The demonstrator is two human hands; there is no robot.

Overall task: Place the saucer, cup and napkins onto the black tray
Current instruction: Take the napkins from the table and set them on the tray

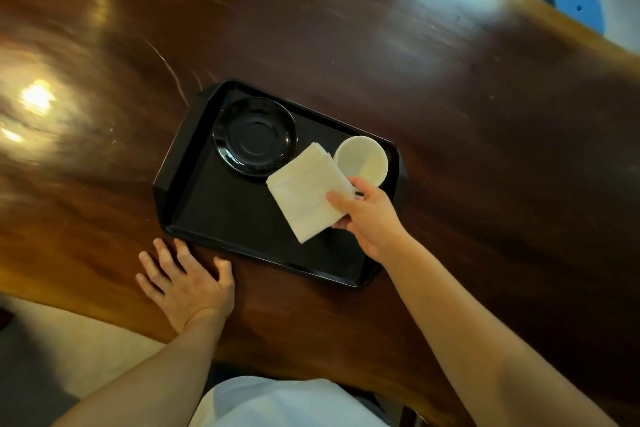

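Note:
A black tray point(194, 204) lies on the wooden table. A black saucer point(254, 135) rests in the tray's far left corner. A white cup point(362, 161) stands in the far right corner, apart from the saucer. My right hand point(367, 218) grips a folded stack of white napkins point(304, 194) by its right edge, over the tray's middle, next to the cup. Whether the stack touches the tray floor is unclear. My left hand point(188, 282) lies flat on the table with fingers spread, just in front of the tray's near left edge.
The glossy dark wooden table point(450, 97) stretches away on all sides of the tray. A blue object point(575, 3) sits beyond the table's far right edge. The table's near edge runs just below my left hand.

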